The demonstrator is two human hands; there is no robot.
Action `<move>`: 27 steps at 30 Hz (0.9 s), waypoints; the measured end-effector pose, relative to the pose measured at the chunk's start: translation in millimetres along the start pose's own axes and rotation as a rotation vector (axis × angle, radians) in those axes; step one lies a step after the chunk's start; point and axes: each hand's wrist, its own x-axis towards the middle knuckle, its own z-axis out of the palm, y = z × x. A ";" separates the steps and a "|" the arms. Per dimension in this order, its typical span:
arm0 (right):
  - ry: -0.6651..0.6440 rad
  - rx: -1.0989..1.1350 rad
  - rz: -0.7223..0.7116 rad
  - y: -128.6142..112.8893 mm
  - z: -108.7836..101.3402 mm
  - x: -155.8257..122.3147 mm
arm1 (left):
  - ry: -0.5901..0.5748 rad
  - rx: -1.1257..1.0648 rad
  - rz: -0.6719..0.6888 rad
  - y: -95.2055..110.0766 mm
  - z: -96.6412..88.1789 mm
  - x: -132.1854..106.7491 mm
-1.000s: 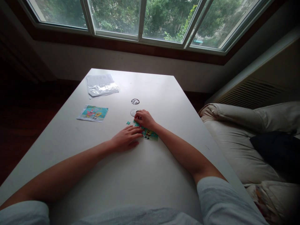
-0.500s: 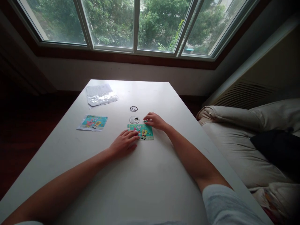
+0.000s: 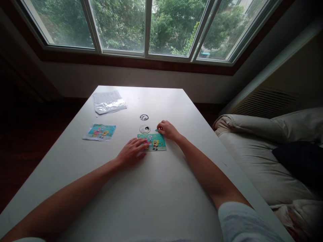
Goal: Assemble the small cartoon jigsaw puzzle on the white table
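Observation:
A small cartoon jigsaw puzzle (image 3: 157,143), teal with a yellow figure, lies flat on the white table. My left hand (image 3: 131,151) rests at its left side, fingers stretched out over that part and hiding some of it. Just above the puzzle's upper right edge, my right hand (image 3: 166,129) pinches a tiny teal puzzle piece (image 3: 156,130) between thumb and fingers. Left of my left hand lies a paper picture (image 3: 102,132) with a similar cartoon scene.
Beyond the puzzle, two round, shiny-rimmed fittings or discs (image 3: 144,129) show in the white table (image 3: 156,198). A clear plastic bag with papers (image 3: 109,102) lies at the far left. A beige sofa (image 3: 247,158) stands to the right, and a window (image 3: 121,27) is ahead.
My right hand's fingers have closed, and a teal puzzle piece now shows at their tips. My left hand has shifted very slightly left on the puzzle.

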 end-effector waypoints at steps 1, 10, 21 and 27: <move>-0.001 0.020 0.005 0.6 0.9 0.5 | 0.017 0.016 -0.047 -3.6 -2.3 0.7; 0.088 0.308 0.001 -13.0 10.7 0.0 | 0.067 0.000 -0.223 -52.3 -14.4 -1.6; 0.094 0.533 -0.025 -49.7 25.7 -2.0 | 0.117 0.008 -0.242 -53.2 -10.5 -2.1; 0.014 0.732 0.089 -61.4 30.0 -1.5 | 0.178 0.047 -0.311 -52.9 -11.3 -3.7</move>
